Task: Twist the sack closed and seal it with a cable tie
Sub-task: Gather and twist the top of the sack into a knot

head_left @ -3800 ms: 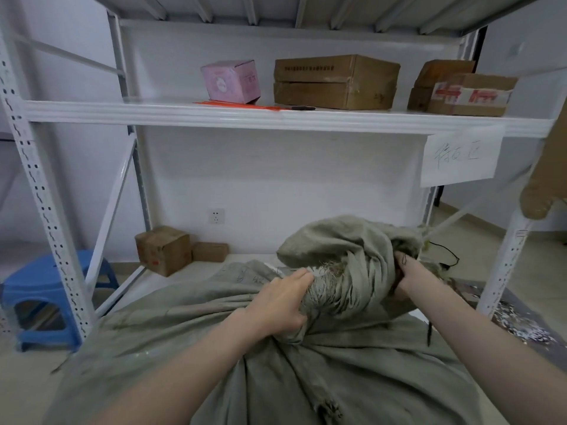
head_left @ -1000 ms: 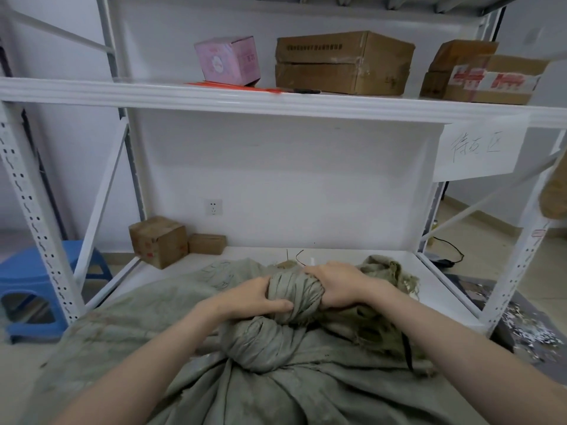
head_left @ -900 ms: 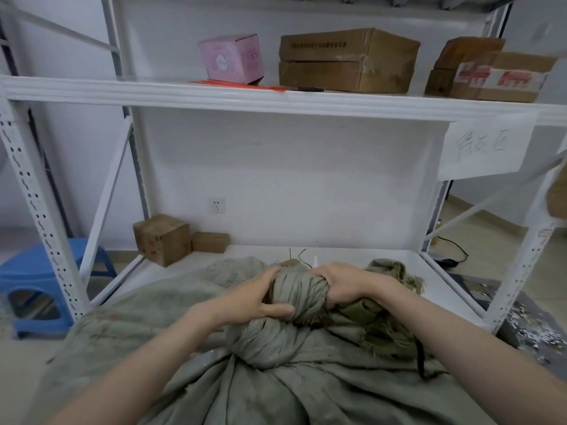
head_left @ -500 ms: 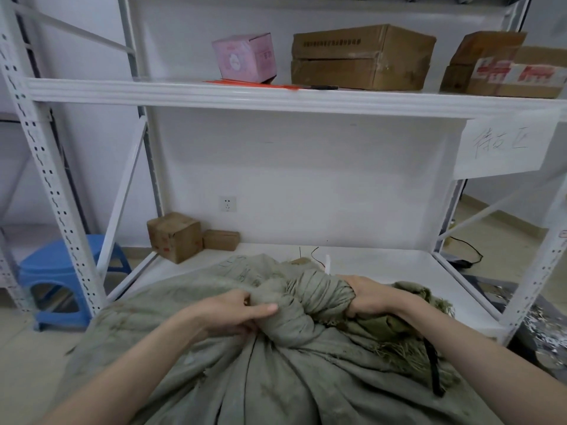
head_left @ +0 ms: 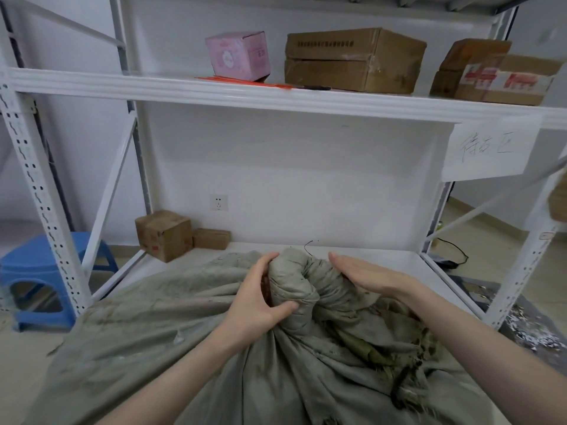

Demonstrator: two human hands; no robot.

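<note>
Half a second ago the right hand (head_left: 365,276) gripped the sack's (head_left: 190,326) twisted neck (head_left: 294,283); now it lies open-palmed against it, while the left hand (head_left: 260,297) still clasps it. One sack fills the foreground before the shelf (head_left: 276,98), which carries four boxes; two lie behind the sack.

Grey-green sack (head_left: 153,348), pink box (head_left: 237,55), blue stool (head_left: 33,268)

A storeroom: white steel racking (head_left: 36,167) holding taped cardboard cartons (head_left: 352,61) and a handwritten zone label (head_left: 487,148).
</note>
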